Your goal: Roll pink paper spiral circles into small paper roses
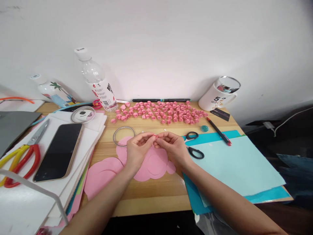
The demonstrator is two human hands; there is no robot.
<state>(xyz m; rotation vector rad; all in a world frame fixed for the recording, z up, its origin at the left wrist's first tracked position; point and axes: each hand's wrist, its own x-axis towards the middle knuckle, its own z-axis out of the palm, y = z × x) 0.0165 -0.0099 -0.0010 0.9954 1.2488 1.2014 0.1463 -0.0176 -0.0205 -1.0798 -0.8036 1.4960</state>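
Note:
Between my fingertips is a small pink rolled paper rose (155, 137). My left hand (137, 148) pinches it from the left, while my right hand (174, 147) closes on its other side. Below both hands lie overlapping pink paper circles (155, 164) on the wooden table. A thin tape ring (124, 127) lies just beyond my left hand. To the right of my right hand rests a pair of black-handled scissors (195, 152), its blades partly hidden. Many finished pink paper roses (168, 112) are spread along the back of the table.
On the left, a phone (60, 151) and red-and-yellow scissors (31, 153) lie on stacked white paper (95, 130). A plastic bottle (97, 81) and a white mug (215, 96) stand near the wall. Pale blue sheets (239, 166) and a pen (218, 131) are at right.

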